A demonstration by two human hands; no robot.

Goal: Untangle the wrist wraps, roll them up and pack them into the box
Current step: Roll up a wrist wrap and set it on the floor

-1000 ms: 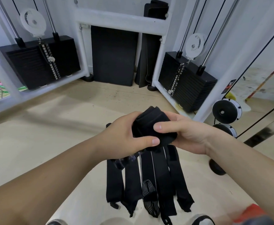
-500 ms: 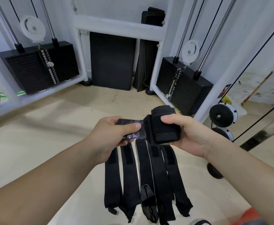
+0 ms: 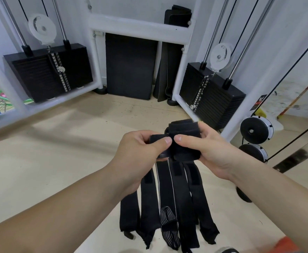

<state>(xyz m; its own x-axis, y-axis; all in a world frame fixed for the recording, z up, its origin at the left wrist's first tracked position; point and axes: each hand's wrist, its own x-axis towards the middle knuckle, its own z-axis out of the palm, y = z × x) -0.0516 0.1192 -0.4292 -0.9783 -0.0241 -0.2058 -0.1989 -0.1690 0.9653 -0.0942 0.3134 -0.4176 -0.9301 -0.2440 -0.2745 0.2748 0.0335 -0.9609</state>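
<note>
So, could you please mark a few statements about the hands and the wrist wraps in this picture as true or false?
1. The left hand and the right hand both grip the rolled wrist wrap. True.
2. The other wraps lie unrolled, side by side, below the hands. True.
3. A box stands open next to the unrolled wraps. False: no box shows in this view.
4. Every unrolled wrap is plain black. False: the striped wrap has white lines on it.
</note>
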